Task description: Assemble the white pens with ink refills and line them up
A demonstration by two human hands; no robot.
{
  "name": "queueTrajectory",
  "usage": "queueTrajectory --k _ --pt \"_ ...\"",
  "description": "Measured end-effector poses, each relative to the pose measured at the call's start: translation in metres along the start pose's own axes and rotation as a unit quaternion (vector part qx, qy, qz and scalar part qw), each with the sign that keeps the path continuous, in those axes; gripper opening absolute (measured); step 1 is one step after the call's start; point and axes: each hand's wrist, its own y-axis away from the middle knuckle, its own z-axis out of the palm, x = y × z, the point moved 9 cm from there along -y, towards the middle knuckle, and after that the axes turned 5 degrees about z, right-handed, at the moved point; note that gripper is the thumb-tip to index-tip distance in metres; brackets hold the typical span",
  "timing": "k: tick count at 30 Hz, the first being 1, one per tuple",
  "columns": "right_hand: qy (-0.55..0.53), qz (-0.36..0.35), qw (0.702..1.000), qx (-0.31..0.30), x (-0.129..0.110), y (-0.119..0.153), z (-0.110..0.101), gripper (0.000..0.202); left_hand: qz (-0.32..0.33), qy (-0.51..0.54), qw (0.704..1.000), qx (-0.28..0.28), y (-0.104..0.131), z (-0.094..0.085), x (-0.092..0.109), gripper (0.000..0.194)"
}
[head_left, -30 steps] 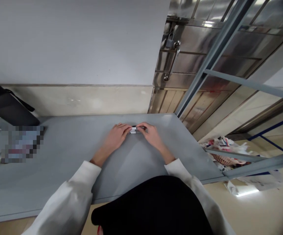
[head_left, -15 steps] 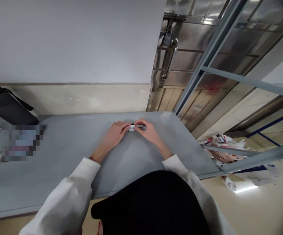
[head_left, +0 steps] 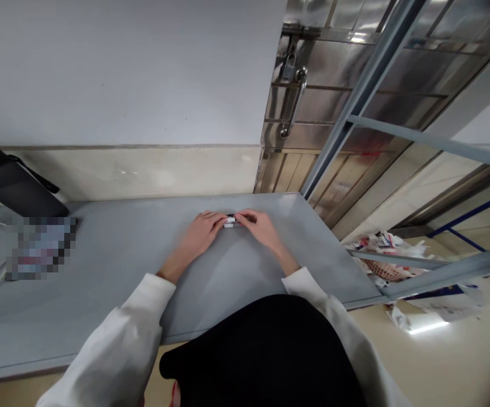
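Small white pieces with dark parts, perhaps markers [head_left: 230,223], lie side by side on the grey tabletop [head_left: 121,271], between my two hands. My left hand [head_left: 200,232] has its thumb and fingertips closed on their left end. At the right end, my right hand [head_left: 259,226] pinches with thumb and index finger. My fingers cover both ends of the pieces, so their full length is hidden.
A black case [head_left: 16,181] with a strap leans at the table's far left, beside a blurred flat item [head_left: 43,246] and a pale cable. Behind the table stands a wall [head_left: 177,169]. A metal post [head_left: 334,147] rises at the right corner, near a basket [head_left: 385,270].
My right thumb and index finger have closed up and shifted slightly; the gap between them is smaller. My left hand has barely moved.
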Motion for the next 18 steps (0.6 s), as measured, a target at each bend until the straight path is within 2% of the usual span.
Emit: queueTrajectory --k 5,12,18 --pt "0.01 -0.068 0.998 -0.003 -0.011 0.001 0.001 0.013 -0.009 0.002 1.0 0.004 0.0 -0.002 0.0 0.033" --pt "0.025 -0.003 1.0 0.001 0.001 0.0 0.002 0.016 -0.013 0.002 1.0 -0.007 0.0 0.0 0.0 0.034" --pt "0.005 -0.04 0.999 0.011 -0.008 0.001 -0.001 0.013 -0.009 0.002 1.0 0.011 0.0 -0.002 -0.002 0.035"
